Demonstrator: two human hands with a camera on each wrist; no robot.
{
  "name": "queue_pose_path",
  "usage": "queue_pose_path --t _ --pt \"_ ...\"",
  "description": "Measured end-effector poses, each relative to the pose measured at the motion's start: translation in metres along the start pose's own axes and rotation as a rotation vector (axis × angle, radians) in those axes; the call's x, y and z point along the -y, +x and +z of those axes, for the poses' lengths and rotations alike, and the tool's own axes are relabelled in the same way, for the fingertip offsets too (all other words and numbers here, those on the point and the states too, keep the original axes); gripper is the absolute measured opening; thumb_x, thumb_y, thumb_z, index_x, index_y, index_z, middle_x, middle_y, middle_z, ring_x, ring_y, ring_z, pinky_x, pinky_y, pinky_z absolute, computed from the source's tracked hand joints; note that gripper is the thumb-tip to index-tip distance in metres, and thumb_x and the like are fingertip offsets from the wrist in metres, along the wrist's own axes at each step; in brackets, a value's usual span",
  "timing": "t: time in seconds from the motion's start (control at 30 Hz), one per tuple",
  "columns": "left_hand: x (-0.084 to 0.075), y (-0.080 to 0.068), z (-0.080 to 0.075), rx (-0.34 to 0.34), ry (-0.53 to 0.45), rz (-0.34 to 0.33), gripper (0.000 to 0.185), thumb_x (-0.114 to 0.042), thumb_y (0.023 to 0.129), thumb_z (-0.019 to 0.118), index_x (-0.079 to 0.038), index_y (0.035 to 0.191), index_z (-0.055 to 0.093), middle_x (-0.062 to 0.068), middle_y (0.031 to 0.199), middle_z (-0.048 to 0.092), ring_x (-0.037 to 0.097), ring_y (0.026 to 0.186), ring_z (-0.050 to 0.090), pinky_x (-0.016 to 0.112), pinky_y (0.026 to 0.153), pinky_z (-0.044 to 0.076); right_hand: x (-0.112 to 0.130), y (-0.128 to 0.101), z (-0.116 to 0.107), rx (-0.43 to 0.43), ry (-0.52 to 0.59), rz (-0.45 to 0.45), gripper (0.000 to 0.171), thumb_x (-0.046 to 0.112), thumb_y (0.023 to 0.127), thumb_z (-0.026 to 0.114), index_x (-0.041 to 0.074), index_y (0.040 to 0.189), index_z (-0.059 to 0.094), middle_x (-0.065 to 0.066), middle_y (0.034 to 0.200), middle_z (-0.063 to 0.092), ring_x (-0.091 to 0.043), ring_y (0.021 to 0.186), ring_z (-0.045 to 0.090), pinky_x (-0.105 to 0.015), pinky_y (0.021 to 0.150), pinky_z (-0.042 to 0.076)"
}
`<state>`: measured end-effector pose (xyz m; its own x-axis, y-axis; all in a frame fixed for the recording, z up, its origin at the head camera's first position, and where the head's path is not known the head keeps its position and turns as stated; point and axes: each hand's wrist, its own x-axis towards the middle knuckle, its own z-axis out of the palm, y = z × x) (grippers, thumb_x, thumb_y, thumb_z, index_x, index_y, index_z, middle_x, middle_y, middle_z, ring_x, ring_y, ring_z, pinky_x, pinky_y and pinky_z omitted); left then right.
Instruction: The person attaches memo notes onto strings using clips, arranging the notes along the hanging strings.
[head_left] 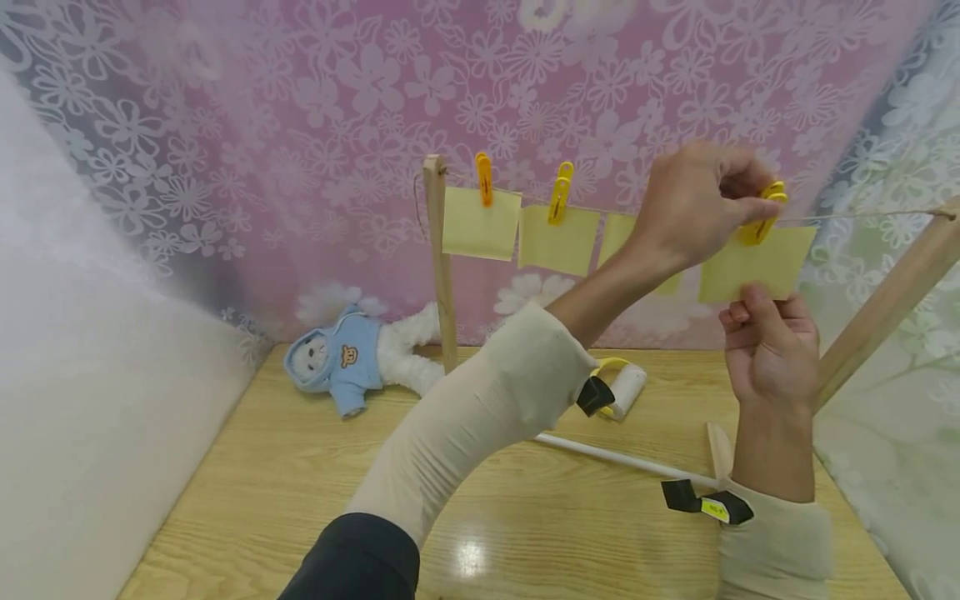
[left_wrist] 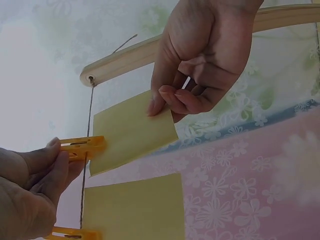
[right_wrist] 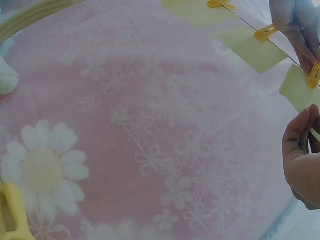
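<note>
- My left hand is raised to the string, thumb and fingers pinching a yellow peg that sits on the string over the top edge of a note.
- From the left wrist, that peg lies across the string with its tip on the corner of the note.
- My right hand is below, fingers curled, pinching the note's lower edge; the left wrist view shows the fingertips on the paper.
- The note hangs at the right end of the string, near the slanted right post.
- Three more notes hang to its left: two held by pegs, and a third partly hidden behind my left wrist.
- The string's left end is tied to an upright post.
- On the table lie a plush toy in a blue hoodie by that post, a white roll and a white rod.
</note>
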<state>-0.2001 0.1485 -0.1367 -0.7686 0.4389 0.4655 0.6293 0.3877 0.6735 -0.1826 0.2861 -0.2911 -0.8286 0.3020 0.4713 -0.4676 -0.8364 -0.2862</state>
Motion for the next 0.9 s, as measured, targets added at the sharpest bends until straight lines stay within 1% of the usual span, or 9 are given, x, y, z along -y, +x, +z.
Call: queue_pose_path --t 0.17,0.33,0.47,0.5,0.53,0.67,0.73,0.8,0.9 --pt "0.0006 -0.0005 0.0018 -0.002 0.0 -0.007 0.018 -0.024 0.071 0.073 -0.017 0.086 0.068 -0.012 0.078 0.062 -0.008 0.067 0.053 0.003 0.061 0.038 0.0011 0.0001 0.0008 -0.01 0.017 0.015 0.013 -0.019 0.083 0.042 -0.016 0.093 0.05 -0.022 0.071 0.053 -0.026 0.055 0.053 -0.035 0.055 0.05" --pt "0.0006 -0.0008 0.0028 0.001 0.003 -0.006 0.024 -0.025 0.07 0.074 -0.016 0.091 0.068 -0.012 0.081 0.063 -0.009 0.07 0.054 0.002 0.063 0.038 0.0007 0.0002 0.001 0.002 0.008 0.015 0.014 -0.018 0.083 0.042 -0.016 0.095 0.049 -0.021 0.071 0.053 -0.026 0.055 0.053 -0.034 0.055 0.05" --pt "-0.0003 -0.0013 0.003 0.012 0.001 -0.024 0.027 -0.025 0.069 0.074 -0.017 0.095 0.068 -0.012 0.084 0.063 -0.009 0.072 0.055 0.002 0.064 0.038 -0.0002 0.0003 0.0007 0.013 0.001 0.011 0.015 -0.018 0.084 0.042 -0.016 0.097 0.048 -0.021 0.073 0.053 -0.026 0.055 0.053 -0.034 0.055 0.05" --pt "-0.0005 -0.0017 0.0029 0.013 0.016 -0.023 0.028 -0.025 0.07 0.074 -0.017 0.096 0.067 -0.012 0.085 0.063 -0.009 0.073 0.055 0.002 0.065 0.038 -0.0004 0.0003 0.0006 0.012 0.002 0.011 0.015 -0.018 0.083 0.042 -0.016 0.097 0.048 -0.021 0.073 0.053 -0.026 0.055 0.054 -0.034 0.055 0.05" --pt "-0.0008 -0.0023 0.0029 0.015 0.021 -0.03 0.031 -0.025 0.07 0.074 -0.017 0.099 0.067 -0.013 0.088 0.063 -0.009 0.075 0.054 0.002 0.066 0.037 -0.0007 0.0002 0.0004 0.013 -0.018 0.002 0.015 -0.017 0.083 0.042 -0.016 0.097 0.049 -0.021 0.072 0.053 -0.026 0.055 0.054 -0.033 0.055 0.05" --pt "-0.0025 -0.005 0.0021 0.014 0.046 -0.047 0.044 -0.026 0.071 0.073 -0.02 0.113 0.061 -0.016 0.103 0.06 -0.012 0.086 0.052 0.001 0.071 0.036 -0.0012 -0.0008 0.0 0.011 -0.015 0.009 0.012 -0.018 0.083 0.042 -0.015 0.092 0.05 -0.021 0.07 0.054 -0.026 0.054 0.054 -0.034 0.055 0.05" --pt "-0.0038 -0.0063 0.0009 0.019 0.066 -0.046 0.05 -0.028 0.071 0.072 -0.022 0.118 0.056 -0.018 0.11 0.057 -0.014 0.092 0.05 0.001 0.076 0.032 -0.0015 -0.0016 -0.0003 0.015 -0.03 0.007 0.011 -0.018 0.083 0.042 -0.015 0.09 0.05 -0.02 0.069 0.054 -0.026 0.054 0.054 -0.033 0.054 0.05" --pt "-0.0053 -0.0074 -0.0006 0.023 0.095 -0.032 0.051 -0.03 0.072 0.071 -0.023 0.12 0.055 -0.02 0.113 0.055 -0.015 0.094 0.048 0.001 0.081 0.028 -0.0016 -0.0023 -0.0007 0.019 -0.032 0.01 0.01 -0.018 0.083 0.042 -0.015 0.089 0.05 -0.02 0.069 0.054 -0.026 0.054 0.053 -0.033 0.054 0.049" --pt "-0.0068 -0.0091 -0.0027 0.022 0.11 -0.012 0.05 -0.031 0.073 0.071 -0.023 0.119 0.055 -0.019 0.113 0.054 -0.014 0.096 0.047 0.002 0.082 0.028 -0.0015 -0.003 -0.0018 0.022 -0.041 0.006 0.01 -0.017 0.084 0.042 -0.014 0.09 0.05 -0.02 0.068 0.053 -0.026 0.054 0.053 -0.033 0.054 0.049"
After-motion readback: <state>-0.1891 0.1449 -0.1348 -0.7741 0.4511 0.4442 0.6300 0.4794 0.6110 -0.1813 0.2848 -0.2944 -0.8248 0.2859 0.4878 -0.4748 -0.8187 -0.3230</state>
